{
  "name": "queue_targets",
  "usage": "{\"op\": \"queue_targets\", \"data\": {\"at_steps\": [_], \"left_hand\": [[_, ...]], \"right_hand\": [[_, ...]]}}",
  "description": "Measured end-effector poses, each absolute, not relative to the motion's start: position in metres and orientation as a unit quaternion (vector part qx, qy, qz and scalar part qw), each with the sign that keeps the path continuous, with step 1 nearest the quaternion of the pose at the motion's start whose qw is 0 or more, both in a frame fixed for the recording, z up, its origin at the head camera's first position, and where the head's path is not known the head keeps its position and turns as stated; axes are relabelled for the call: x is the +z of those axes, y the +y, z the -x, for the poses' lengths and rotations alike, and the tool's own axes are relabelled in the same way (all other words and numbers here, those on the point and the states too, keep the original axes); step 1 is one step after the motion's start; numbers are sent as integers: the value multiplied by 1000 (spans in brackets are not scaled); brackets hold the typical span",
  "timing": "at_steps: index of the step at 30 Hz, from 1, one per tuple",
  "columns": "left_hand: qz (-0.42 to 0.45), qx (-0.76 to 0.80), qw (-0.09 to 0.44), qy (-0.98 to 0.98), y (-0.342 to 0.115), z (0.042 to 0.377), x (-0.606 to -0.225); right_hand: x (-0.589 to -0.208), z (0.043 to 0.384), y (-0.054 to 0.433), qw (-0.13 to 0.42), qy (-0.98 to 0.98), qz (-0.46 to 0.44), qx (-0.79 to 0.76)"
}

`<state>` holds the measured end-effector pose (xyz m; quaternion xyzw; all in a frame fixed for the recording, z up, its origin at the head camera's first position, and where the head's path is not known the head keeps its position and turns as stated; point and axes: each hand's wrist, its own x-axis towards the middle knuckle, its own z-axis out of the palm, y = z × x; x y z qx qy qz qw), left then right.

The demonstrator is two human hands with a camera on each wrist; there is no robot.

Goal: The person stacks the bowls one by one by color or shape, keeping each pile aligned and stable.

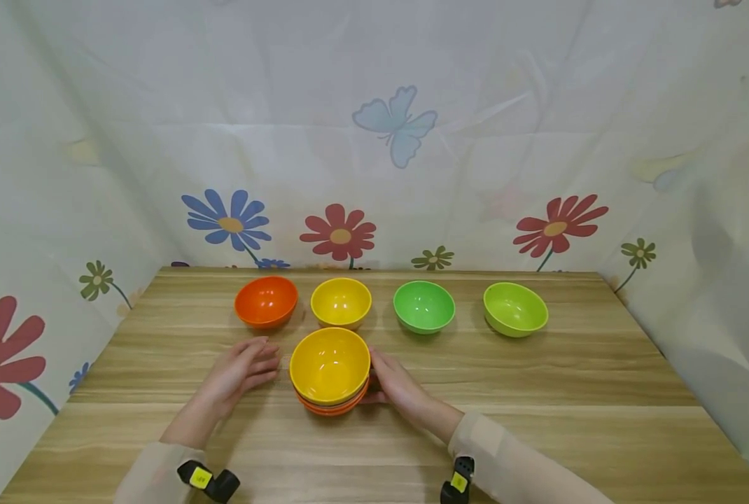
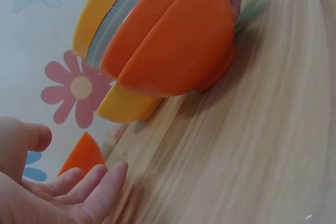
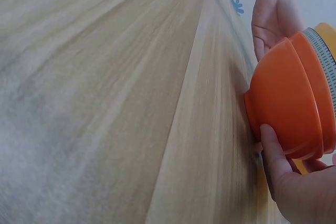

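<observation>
A stack of bowls (image 1: 330, 367) stands on the table near the middle. Its top bowl is yellow; a grey patterned bowl (image 2: 118, 19) and orange bowls (image 2: 181, 40) show below it. My right hand (image 1: 406, 392) holds the stack at its right side, the thumb low on the outermost orange bowl (image 3: 286, 93) and the other fingers partly hidden behind. To the left, my left hand (image 1: 242, 371) is apart from the stack, palm turned toward it, fingers loosely extended and holding nothing.
Behind the stack runs a row of single bowls: orange (image 1: 266, 302), yellow (image 1: 341, 302), green (image 1: 423, 306) and lime green (image 1: 515, 309). The yellow one is right behind the stack. A flower-printed curtain (image 1: 463, 210) encloses the wooden table (image 1: 538, 420) at the back and sides.
</observation>
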<state>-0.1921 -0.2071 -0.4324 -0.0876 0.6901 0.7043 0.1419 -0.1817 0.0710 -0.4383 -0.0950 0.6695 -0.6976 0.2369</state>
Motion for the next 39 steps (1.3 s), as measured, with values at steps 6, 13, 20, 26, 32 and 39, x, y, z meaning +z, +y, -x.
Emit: {"op": "queue_targets", "data": {"at_steps": [6,13,20,26,32,39], "left_hand": [[122,680,121,712,-224,198,-424],[143,674,102,717,-243,203,-420],[145,670,101,721,-254,209,-415],[154,647,96,741,-257,216,-410],[162,608,91,772,-258,224,-404],[173,553,94,810,-258,237,-402]], "right_hand": [[-441,182,71,235,668,98,-699],[-441,182,71,237,666,96,-700],[-439,182,71,235,670,97,-697],[-439,182,72,239,676,96,-690],[-439,182,72,240,675,99,-691],[-439,181,72,238,674,98,-693]]}}
